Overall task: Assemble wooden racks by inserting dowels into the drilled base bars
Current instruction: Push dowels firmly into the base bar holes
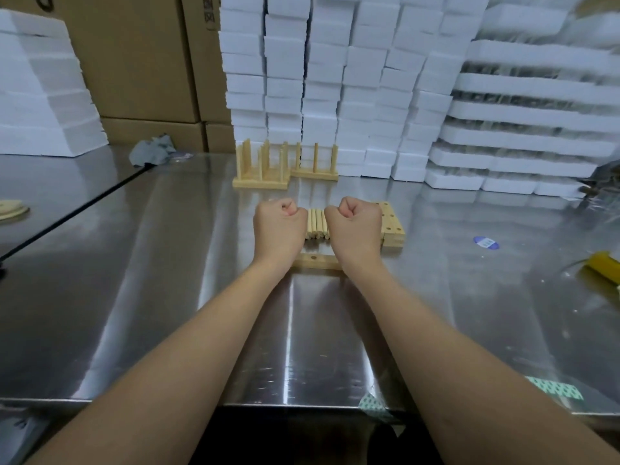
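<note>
Both your fists, left hand point(280, 226) and right hand point(355, 226), are balled up holding nothing, with the loose dowels point(316, 224) lying between them and a base bar point(317, 261) by your wrists. Hard to tell if you're touching them, but a nudge could send those dowels rolling.

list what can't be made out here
Head view:
- Pale round wooden dowels: row's ends and count hidden behind the left hand and right hand.
- Drilled pale wooden base bar: ends covered by the wrists.
- Yellow object: cut by right edge.
- White foam trays, top right: blurred.
</note>
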The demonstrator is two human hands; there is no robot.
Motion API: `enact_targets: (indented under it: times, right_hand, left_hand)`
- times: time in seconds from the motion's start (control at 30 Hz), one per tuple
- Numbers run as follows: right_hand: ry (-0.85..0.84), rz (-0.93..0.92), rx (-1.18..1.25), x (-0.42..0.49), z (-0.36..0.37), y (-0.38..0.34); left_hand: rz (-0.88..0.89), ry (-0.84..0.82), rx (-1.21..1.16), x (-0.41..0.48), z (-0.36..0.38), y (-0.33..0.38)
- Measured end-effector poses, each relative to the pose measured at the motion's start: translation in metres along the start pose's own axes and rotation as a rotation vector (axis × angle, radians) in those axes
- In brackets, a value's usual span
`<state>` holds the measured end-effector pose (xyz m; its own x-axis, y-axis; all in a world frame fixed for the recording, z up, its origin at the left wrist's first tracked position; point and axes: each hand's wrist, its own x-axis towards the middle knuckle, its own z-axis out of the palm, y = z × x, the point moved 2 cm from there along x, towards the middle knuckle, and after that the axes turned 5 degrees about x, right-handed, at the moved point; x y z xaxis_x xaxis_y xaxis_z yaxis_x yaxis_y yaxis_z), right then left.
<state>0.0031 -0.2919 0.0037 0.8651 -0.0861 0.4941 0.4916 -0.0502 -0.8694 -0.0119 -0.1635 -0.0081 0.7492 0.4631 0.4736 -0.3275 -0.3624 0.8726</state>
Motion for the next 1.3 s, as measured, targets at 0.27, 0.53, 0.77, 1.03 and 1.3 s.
enact_targets:
  times: [0.27, 0.53, 0.77, 1.03, 1.3]
  right_hand:
    - [-0.071, 0.084, 0.001, -0.002, -0.004, -0.004]
    - [-0.052, 0.279, 0.166, 0.066, -0.084, -0.019]
    - [-0.185, -0.17, -0.61, 0.055, -0.103, 0.038]
    - [-0.442, -0.279, -0.927, 0.047, -0.097, 0.049]
    - [-0.434, -0.317, -0.872, 0.048, -0.098, 0.046]
  left_hand:
    - [-0.047, -0.029, -0.034, -0.001, -0.003, 0.004]
    - [-0.014, 0.018, -0.052, -0.008, -0.007, 0.002]
    - [-0.008, -0.021, -0.073, -0.005, 0.001, -0.002]
    - [-0.034, -0.009, -0.015, -0.007, 0.0, 0.004]
    - [-0.108, -0.061, -0.034, -0.01, -0.002, 0.011]
